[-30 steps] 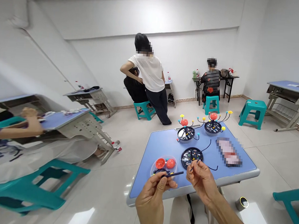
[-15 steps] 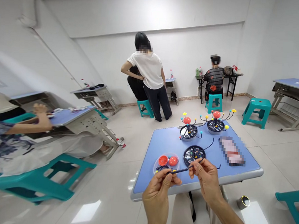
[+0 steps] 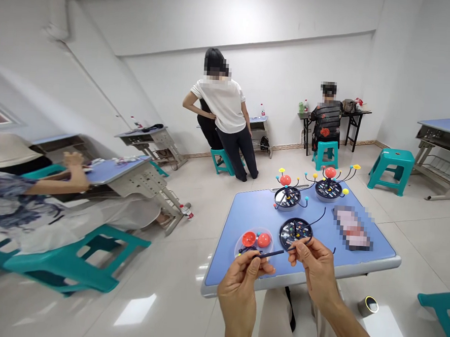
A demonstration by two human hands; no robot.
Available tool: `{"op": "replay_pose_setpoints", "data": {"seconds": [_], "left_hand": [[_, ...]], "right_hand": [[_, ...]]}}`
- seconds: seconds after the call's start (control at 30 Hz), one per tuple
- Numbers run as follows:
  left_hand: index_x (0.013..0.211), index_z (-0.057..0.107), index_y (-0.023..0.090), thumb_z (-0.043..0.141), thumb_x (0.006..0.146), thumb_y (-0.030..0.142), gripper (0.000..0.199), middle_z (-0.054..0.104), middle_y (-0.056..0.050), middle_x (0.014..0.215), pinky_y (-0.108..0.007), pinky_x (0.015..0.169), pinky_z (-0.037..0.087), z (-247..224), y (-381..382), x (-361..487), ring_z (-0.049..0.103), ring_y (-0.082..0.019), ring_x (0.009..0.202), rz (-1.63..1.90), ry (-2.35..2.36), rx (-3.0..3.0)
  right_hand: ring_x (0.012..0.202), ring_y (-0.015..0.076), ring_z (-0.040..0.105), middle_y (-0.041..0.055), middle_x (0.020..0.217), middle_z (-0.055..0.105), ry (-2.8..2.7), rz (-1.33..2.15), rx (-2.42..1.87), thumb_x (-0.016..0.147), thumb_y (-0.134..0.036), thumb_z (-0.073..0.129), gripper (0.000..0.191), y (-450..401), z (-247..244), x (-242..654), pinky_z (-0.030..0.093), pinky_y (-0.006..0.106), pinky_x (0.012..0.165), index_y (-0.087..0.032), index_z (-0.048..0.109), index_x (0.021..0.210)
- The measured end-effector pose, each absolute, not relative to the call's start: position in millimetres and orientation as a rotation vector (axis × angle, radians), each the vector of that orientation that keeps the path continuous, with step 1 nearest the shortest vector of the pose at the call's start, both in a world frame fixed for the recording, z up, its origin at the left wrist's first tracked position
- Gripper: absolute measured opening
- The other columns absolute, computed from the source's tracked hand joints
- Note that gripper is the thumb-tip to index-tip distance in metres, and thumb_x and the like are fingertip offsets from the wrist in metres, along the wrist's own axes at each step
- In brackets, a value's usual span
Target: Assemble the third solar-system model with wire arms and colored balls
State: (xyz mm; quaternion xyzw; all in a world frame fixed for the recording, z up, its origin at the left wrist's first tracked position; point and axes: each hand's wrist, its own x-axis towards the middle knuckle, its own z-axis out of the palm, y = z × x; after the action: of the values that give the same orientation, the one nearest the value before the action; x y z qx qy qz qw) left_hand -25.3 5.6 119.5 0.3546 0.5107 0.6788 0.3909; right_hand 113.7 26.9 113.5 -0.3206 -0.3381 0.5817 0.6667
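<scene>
My left hand (image 3: pixel 242 286) pinches a straight dark rod (image 3: pixel 273 254) between thumb and fingers. Opposite it, my right hand (image 3: pixel 314 265) grips a thin dark curved rod (image 3: pixel 290 249), mostly hidden by the fingers. A small gap separates the two facing ends. Just behind my right hand lies a round black base (image 3: pixel 286 234) with printed labels and a curved arm. A clear tub (image 3: pixel 238 240) near my left hand holds a red half shell (image 3: pixel 248 238), a red ball (image 3: pixel 264 240) and dark parts. Two assembled solar system models (image 3: pixel 287 196) (image 3: pixel 329 190) stand at the back.
The blue desk (image 3: pixel 230 214) has a pixelated flat item (image 3: pixel 353 228) on its right. A dark cylinder (image 3: pixel 368 306) stands on the floor at right. Green stools (image 3: pixel 392 161) and other desks surround it. People sit or stand at left and beyond.
The dark rod and the piece in my right hand, close together before, now show a gap between their ends. The view has shifted slightly left.
</scene>
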Motion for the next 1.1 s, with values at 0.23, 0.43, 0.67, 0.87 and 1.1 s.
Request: {"op": "replay_pose_setpoints", "data": {"seconds": [0.23, 0.43, 0.67, 0.87, 1.1], "left_hand": [[0.086, 0.067, 0.015, 0.076, 0.07, 0.042, 0.033, 0.071, -0.003, 0.066, -0.034, 0.058, 0.062, 120.9, 4.8, -21.5, 0.069, -0.019, 0.056, 1.724, 1.303, 0.918], [0.087, 0.069, 0.017, 0.074, 0.072, 0.044, 0.031, 0.072, -0.001, 0.063, -0.034, 0.063, 0.061, 121.3, 1.1, -20.1, 0.07, -0.019, 0.057, 1.71, 1.429, 1.026], [0.089, 0.074, 0.02, 0.072, 0.075, 0.044, 0.027, 0.073, 0.0, 0.063, -0.029, 0.064, 0.059, 108.1, -0.4, -18.3, 0.07, -0.018, 0.058, 1.747, 1.533, 1.083], [0.087, 0.074, 0.019, 0.072, 0.073, 0.046, 0.03, 0.073, 0.0, 0.063, -0.029, 0.064, 0.06, 106.6, 2.3, -16.4, 0.07, -0.019, 0.057, 1.713, 1.541, 1.061], [0.09, 0.071, 0.016, 0.07, 0.075, 0.042, 0.03, 0.071, -0.001, 0.06, -0.029, 0.061, 0.059, 111.9, 17.4, -14.9, 0.068, -0.018, 0.057, 1.565, 1.382, 1.157]], "right_hand": [[0.061, 0.015, 0.06, 0.0027, 0.07, 0.067, -0.796, 1.281, -0.739, 0.08, -0.04, 0.072, 0.024, 26.0, 113.9, 110.4, 0.05, 0.029, 0.06, -0.017, 0.069, 0.076], [0.058, 0.0149, 0.061, 0.0024, 0.066, 0.068, -0.81, 1.229, -0.8, 0.079, -0.041, 0.072, 0.025, 27.1, 116.0, 110.8, 0.051, 0.03, 0.061, -0.017, 0.069, 0.074], [0.054, 0.0151, 0.06, 0.0033, 0.06, 0.068, -0.717, 1.271, -0.837, 0.069, -0.041, 0.079, 0.027, 33.3, 112.6, 105.2, 0.05, 0.029, 0.057, -0.015, 0.071, 0.065], [0.052, 0.0142, 0.059, 0.0024, 0.058, 0.066, -0.629, 1.359, -0.823, 0.064, -0.045, 0.082, 0.034, 36.9, 108.3, 101.4, 0.051, 0.03, 0.058, -0.014, 0.068, 0.061], [0.061, 0.0154, 0.061, 0.0025, 0.068, 0.067, -0.727, 1.335, -0.856, 0.072, -0.044, 0.077, 0.031, 34.0, 110.4, 117.5, 0.051, 0.031, 0.063, -0.015, 0.067, 0.073]]}}
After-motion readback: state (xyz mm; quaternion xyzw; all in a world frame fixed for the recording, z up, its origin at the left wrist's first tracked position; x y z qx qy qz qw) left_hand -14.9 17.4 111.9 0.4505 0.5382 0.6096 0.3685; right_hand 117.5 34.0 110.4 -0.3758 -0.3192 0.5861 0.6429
